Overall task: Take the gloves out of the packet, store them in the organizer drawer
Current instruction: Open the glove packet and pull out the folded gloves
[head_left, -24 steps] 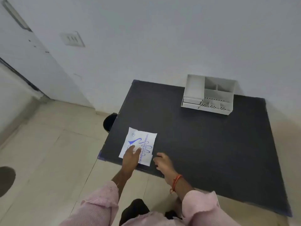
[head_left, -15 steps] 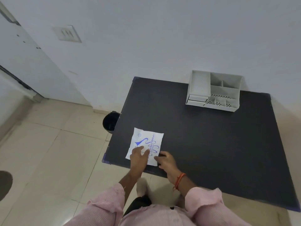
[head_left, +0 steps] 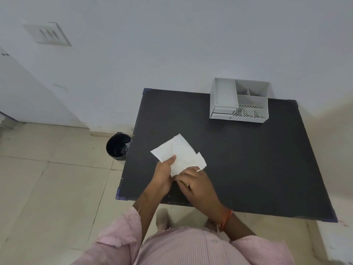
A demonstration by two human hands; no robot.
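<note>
Pale wall and beige floor tiles frame one dark table, which carries one white organizer at its far edge against the wall. One glove packet is lifted over the table's near-left part, well apart from the organizer. It is flat, plain white on the side that shows, turned like a diamond with its top corner pointing toward the wall; no long axis is clear. Two hands grasp it: the left hand pinches its left edge, thumb on top; the right hand, wearing a ring, grips the lower corner. One black bin stands on the floor left of the table.
</note>
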